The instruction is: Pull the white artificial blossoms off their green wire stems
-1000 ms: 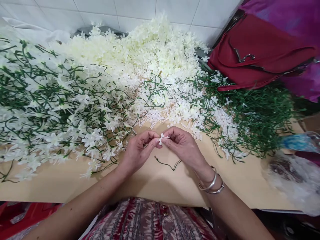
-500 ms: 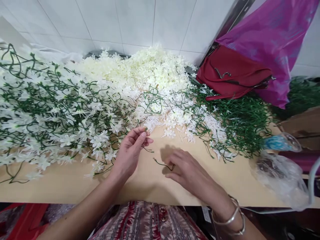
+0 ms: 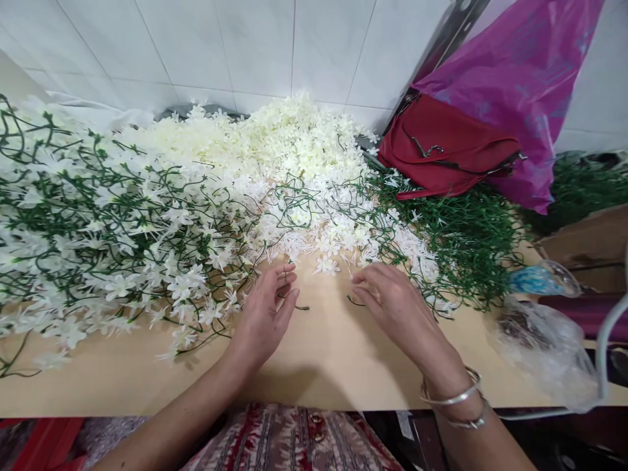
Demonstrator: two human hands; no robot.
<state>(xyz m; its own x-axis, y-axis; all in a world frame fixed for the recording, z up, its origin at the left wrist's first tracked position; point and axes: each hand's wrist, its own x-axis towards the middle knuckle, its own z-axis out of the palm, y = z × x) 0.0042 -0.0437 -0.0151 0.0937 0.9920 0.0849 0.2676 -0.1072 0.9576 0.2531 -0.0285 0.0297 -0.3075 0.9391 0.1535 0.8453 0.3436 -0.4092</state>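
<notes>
My left hand [image 3: 267, 311] is half-curled above the table, with a thin green artificial-flower stem [image 3: 302, 307] running through its fingers and one end sticking out to the right. To its right, my right hand [image 3: 400, 311] has thumb and fingers bent inward. Another green stem end [image 3: 354, 301] shows beneath its thumb, and the fingertips touch the edge of the white stamen pieces [image 3: 352, 275]. Between and beyond the hands lies a single white flower head [image 3: 326, 264]. Left of my left hand spreads a big heap of white flowers on green stems [image 3: 122, 229].
Cream flower heads [image 3: 294, 137] are piled against the tiled wall [image 3: 255, 46]. A red handbag [image 3: 446, 144] rests beside loose green stems [image 3: 471, 235], under a purple plastic bag [image 3: 524, 72]. A clear plastic bag [image 3: 549, 353] sits at the right of the wooden table [image 3: 314, 366].
My right hand has moved right and away from me, to the white pieces, still with its green stem. My left hand's fingers have loosened and dropped slightly. The view has shifted a little.
</notes>
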